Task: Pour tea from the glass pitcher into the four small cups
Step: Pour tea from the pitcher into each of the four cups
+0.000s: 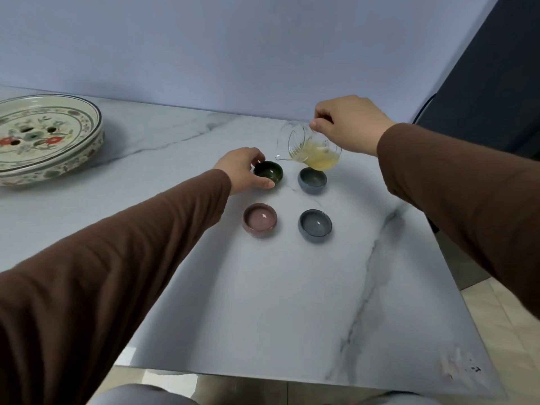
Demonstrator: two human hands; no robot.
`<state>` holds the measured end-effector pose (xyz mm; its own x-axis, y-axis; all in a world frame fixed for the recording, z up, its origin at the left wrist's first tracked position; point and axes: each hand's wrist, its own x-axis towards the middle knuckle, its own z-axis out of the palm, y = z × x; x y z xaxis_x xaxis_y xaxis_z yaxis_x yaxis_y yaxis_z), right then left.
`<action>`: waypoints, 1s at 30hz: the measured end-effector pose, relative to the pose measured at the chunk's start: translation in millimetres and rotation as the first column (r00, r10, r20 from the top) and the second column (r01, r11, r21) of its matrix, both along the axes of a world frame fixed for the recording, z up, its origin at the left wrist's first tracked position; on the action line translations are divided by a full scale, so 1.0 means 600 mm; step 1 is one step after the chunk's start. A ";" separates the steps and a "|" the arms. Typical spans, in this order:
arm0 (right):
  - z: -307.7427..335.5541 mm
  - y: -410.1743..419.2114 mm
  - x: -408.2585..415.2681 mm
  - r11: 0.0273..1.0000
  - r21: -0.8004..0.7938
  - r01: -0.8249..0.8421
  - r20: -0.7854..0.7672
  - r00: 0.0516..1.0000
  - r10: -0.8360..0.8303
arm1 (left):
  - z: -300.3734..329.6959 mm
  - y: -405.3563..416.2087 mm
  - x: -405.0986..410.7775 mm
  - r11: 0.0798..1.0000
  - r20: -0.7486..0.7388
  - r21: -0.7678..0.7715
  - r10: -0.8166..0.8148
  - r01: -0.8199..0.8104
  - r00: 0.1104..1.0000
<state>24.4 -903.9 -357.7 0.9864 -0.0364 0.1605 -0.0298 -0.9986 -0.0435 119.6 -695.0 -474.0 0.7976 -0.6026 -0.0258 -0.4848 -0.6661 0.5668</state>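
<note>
My right hand (349, 124) holds the glass pitcher (309, 147) by its top edge, tilted to the left with its spout just above the dark green cup (270, 171). Pale yellow tea lies in the pitcher's lower side. My left hand (244, 171) curls around the left side of the green cup, thumb and fingers touching it. A blue-grey cup (312, 180) sits to the right, under the pitcher's body. Nearer me stand a pink cup (259, 220) and a second blue-grey cup (315, 226). The pink and near blue-grey cups show a glossy surface inside.
The cups stand on a white marble table (263, 302) against a pale blue wall. A large round ceramic tea tray with a flower pattern (43, 135) sits at the far left. The table's right edge drops to a tiled floor, with dark furniture behind it.
</note>
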 end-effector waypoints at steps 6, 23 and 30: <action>-0.004 0.018 0.014 0.995 -0.096 -0.011 -0.022 1.000 0.009 | -0.005 0.001 0.002 1.000 -0.012 -0.023 0.001 -0.001 1.000; 0.002 0.032 0.040 0.969 -0.242 -0.053 -0.033 0.998 0.046 | -0.009 0.002 0.002 0.998 -0.019 -0.063 0.008 -0.009 1.000; 0.005 0.035 0.043 0.964 -0.252 -0.079 -0.037 0.997 0.072 | -0.010 0.002 0.003 0.998 -0.021 -0.063 0.011 -0.012 1.000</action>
<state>50.4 -882.9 -354.7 0.9887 0.0772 0.1282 0.0488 -0.9762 0.2111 121.2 -694.1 -480.1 0.8043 -0.5943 -0.0044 -0.4654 -0.6344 0.6172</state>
